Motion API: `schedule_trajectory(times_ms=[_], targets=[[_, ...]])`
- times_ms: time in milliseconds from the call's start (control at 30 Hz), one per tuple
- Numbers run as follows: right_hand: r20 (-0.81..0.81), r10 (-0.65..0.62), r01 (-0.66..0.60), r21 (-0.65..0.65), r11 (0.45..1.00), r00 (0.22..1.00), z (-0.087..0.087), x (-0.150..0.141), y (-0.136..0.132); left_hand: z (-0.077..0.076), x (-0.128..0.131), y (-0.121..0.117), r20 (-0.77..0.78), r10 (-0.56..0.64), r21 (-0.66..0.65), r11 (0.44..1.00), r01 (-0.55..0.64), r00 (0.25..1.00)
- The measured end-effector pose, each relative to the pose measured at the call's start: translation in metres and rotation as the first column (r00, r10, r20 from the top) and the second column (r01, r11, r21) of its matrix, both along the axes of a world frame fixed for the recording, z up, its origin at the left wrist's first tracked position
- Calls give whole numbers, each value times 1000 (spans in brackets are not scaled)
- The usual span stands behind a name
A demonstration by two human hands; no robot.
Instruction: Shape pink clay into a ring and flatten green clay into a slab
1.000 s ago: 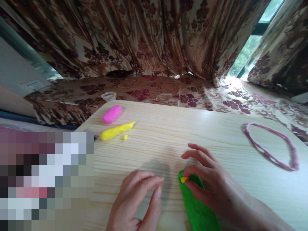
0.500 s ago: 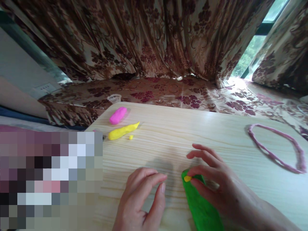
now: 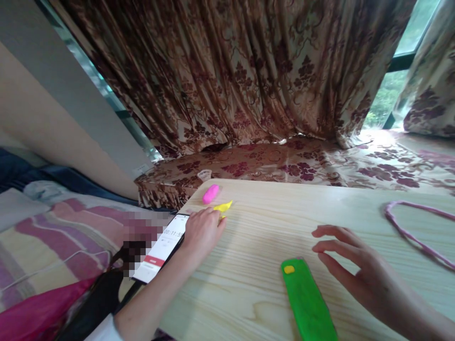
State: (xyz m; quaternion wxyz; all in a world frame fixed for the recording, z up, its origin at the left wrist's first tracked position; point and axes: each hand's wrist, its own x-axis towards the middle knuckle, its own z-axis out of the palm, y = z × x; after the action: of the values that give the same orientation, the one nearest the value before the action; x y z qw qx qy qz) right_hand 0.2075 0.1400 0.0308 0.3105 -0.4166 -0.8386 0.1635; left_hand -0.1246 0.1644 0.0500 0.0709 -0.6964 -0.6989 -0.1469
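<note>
A flat green strip of modelling clay (image 3: 308, 300) lies on the table, with a small yellow clay dot (image 3: 289, 269) on its far left corner. My right hand (image 3: 355, 258) hovers to the right of the strip, fingers bent but apart, holding nothing. At the far left of the table, my left hand (image 3: 203, 229) covers part of a tapered yellow clay piece (image 3: 224, 206). Its fingertips are hidden, so I cannot tell whether they grip the yellow clay. Just beyond that hand sits a pink clay lump (image 3: 211, 193).
A phone (image 3: 165, 246) showing a timer stands at the table's left edge, beneath my left forearm. On the right lies a loop of pinkish-purple clay cord (image 3: 408, 232). A clear plastic container (image 3: 204, 175) is behind the table (image 3: 263, 237), near the patterned curtain (image 3: 245, 76).
My left hand has moved from beside the green strip to the yellow clay at far left. My right hand has let go of the yellow dot and drawn back right. The view has turned left.
</note>
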Motion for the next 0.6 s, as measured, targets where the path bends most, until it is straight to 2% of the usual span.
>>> schedule_trajectory(times_ms=[133,233,300,367,400,467,533,600], targets=[[-56,8,-6,40,999,998,3,3,1,2,14,3,139,-22,-68,997,31,990],[-112,-2,4,14,1000,994,6,1,-1,12,49,-2,339,-139,-156,967,201,930],[-145,-2,-1,-24,1000,989,7,-2,-4,18,80,-6,489,-245,-217,896,388,837],[-177,11,-20,-52,998,984,9,-5,-6,21,110,-10,625,-308,-254,788,561,717],[-191,21,-33,-58,998,981,9,-6,-6,22,122,-11,766,-262,-268,699,663,586],[-215,34,-47,-54,997,976,9,-7,-5,20,138,-11,898,-143,-245,623,743,416],[-225,32,-43,-47,998,974,8,-7,-4,17,143,-10,949,-35,-228,604,763,312],[-223,10,-19,-39,999,975,7,-7,-2,14,142,-9,961,21,-228,624,748,276]])
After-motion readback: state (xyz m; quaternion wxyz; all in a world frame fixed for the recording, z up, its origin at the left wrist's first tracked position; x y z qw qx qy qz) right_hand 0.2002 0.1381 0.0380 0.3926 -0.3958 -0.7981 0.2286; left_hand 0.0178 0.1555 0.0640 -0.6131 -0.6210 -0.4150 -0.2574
